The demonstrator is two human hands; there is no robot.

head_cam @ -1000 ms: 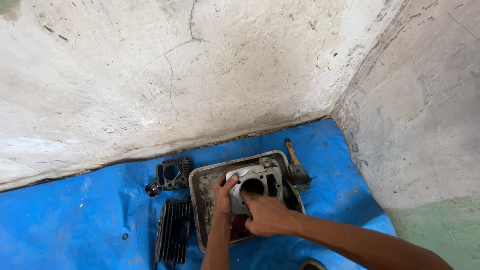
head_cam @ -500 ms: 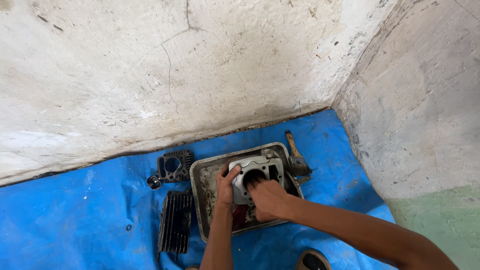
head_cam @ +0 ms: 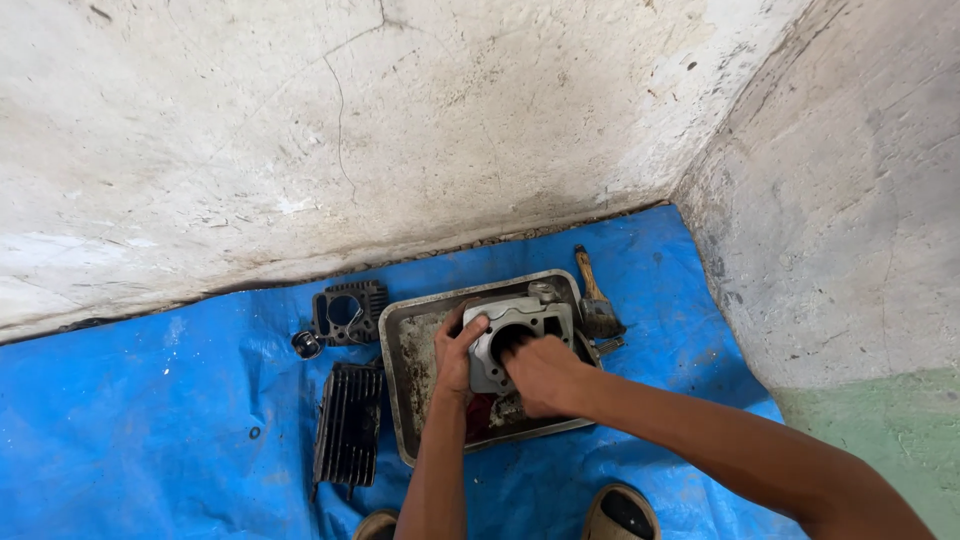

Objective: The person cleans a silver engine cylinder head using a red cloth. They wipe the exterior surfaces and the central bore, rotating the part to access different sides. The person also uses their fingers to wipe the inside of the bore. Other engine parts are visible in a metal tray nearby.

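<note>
One grey engine cylinder (head_cam: 520, 330) in one metal tray (head_cam: 400, 370), left hand (head_cam: 455, 350) gripping its side, right hand (head_cam: 540, 372) clenched over its bore, two black finned parts (head_cam: 348, 420) on blue tarp (head_cam: 150, 420).

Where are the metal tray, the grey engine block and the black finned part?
metal tray (head_cam: 412, 372): head view, bare floor near its left wall.
grey engine block (head_cam: 538, 318): head view, top face above the bore.
black finned part (head_cam: 348, 423): head view, middle of the fins.

Head view, steeply downward, near floor corner
</note>
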